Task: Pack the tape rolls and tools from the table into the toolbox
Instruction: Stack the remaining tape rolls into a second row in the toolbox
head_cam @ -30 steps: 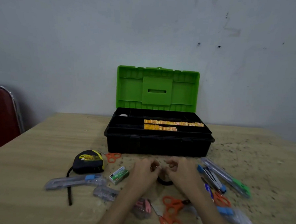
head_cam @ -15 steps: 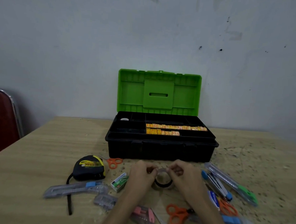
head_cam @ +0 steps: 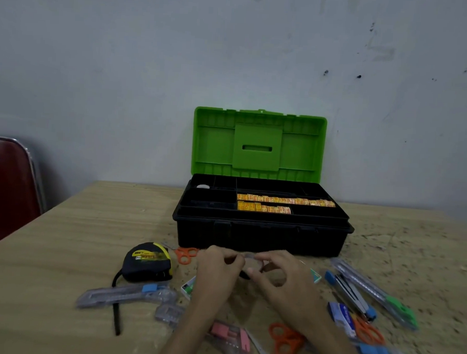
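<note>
Toolbox (head_cam: 261, 236): stands at the back of the table (head_cam: 61, 235), green lid (head_cam: 258, 144) raised against the wall, so the tray is open to a reach from the front.
Tray contents: two rows of yellow-orange items (head_cam: 285, 200) fill the right compartments; a small pale item (head_cam: 202, 186) lies in the back-left one; the other compartments look free for more.
Tape roll (head_cam: 252, 264): held between both hands just in front of the toolbox, near its front wall; blurred, so its lift off the table cannot be told.
Left hand (head_cam: 216, 273): fingers curled, pinching the roll's left edge.
Right hand (head_cam: 281, 278): fingers curled, pinching the roll's right edge; the shared hold probably steadies a light ring before it is raised over the front wall.
Tape measure (head_cam: 148, 261): left of the hands, unpacked, strap trailing toward the viewer.
Cutters: one (head_cam: 124, 295) lies left and near, others (head_cam: 353, 294) lie right, in clear packaging.
Scissors: orange pairs at left (head_cam: 185, 254), near centre (head_cam: 284, 340) and right (head_cam: 369, 332), spread within reach on both sides.
Progress: judged early, since most tools remain on the table.
</note>
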